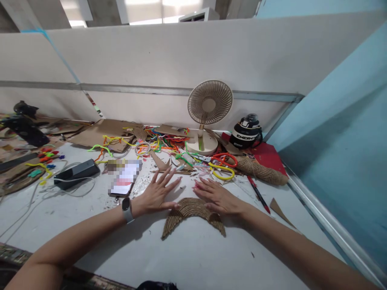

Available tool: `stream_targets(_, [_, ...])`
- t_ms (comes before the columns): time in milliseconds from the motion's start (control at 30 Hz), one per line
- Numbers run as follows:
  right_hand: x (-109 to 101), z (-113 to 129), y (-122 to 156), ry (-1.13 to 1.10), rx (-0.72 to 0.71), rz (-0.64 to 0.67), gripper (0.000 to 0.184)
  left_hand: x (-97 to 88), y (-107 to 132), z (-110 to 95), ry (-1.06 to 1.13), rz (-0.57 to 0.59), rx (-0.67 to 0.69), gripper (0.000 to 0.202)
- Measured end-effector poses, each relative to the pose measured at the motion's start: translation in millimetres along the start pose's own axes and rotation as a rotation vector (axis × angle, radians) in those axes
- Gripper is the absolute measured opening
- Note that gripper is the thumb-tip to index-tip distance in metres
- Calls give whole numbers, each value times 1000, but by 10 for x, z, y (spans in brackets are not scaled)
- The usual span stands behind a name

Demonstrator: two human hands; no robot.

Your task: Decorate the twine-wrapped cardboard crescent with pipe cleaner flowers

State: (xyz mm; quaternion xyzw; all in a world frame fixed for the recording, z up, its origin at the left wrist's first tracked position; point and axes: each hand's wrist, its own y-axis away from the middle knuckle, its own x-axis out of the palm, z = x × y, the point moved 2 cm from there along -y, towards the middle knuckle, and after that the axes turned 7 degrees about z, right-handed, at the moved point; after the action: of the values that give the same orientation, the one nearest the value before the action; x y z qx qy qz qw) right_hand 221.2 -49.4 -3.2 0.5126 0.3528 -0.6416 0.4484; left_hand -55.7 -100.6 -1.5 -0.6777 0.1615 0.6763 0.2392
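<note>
A crescent-shaped piece of brown twine rows lies flat on the white table, its two points toward me. My left hand is spread over the table at the crescent's left side, its thumb at the piece's upper left edge. At the other side, my right hand rests with fingers stretched out, its thumb over the right part of the crescent. Neither hand holds anything. Just beyond the fingers are scissors with red and yellow handles and cardboard scraps.
A small fan stands at the back, beside a black jug. A twine roll and a red-black pen lie right. Leftward are a phone, a dark box-shaped device, cables, and colourful pipe cleaners.
</note>
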Motion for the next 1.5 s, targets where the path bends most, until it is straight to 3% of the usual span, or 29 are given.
stream_targets(133, [84,-20,44,34,37,95,60,-99,97,-209,76,37,102,89])
stream_targets(333, [61,-19,228,98,71,-1,64,-58,182,-379,189,121,234,93])
stream_targets(567, [7,11,245,114,124,-139,56,-84,87,-295,198,109,250,79])
stream_targets(800, [-63,61,245,120,181,-181,50,-192,121,-180,201,153,228,72])
stream_targets(900, [-128,94,229,123,197,-243,47,-222,112,-203,204,85,202,64])
stream_targets(1000, [-197,101,227,111,224,-358,40,-233,80,-213,227,-53,137,38])
stream_targets(1100, [-237,61,212,93,297,-441,37,-238,61,-192,279,-179,99,32])
stream_targets(1300, [-403,-98,-164,98,447,-469,35,-300,75,-159,310,-279,86,34])
stream_targets(1433, [-531,-240,-657,121,655,-247,30,-310,78,-149,298,-321,69,42])
stream_targets(1500, [-547,-292,-872,126,703,-210,34,-291,74,-145,302,-329,70,42])
